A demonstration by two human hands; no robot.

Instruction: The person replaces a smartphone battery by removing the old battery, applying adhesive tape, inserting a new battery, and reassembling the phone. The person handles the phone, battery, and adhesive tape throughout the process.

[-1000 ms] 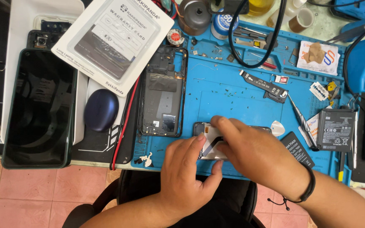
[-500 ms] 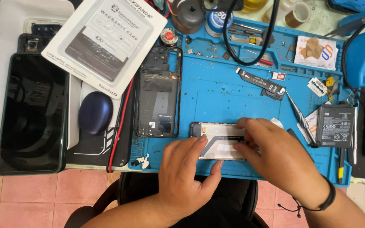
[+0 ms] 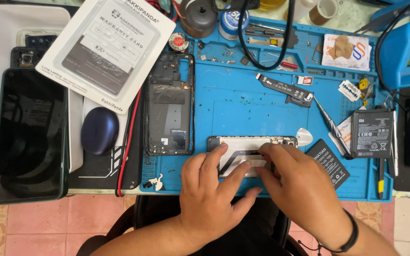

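Opened phone (image 3: 243, 144) lying crosswise, camera end right; pressed flat under left hand (image 3: 212, 189) and right hand (image 3: 295, 185), fingers spread; steadier than earlier

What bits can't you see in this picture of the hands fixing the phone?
Head view:
- Near half of the phone: covered by the left hand and right hand.
- Fingertips on the white battery: whether pressing or peeling, unclear.
- Tiny screws on the blue mat: too small.
- Blue tool: cut off by the right edge.
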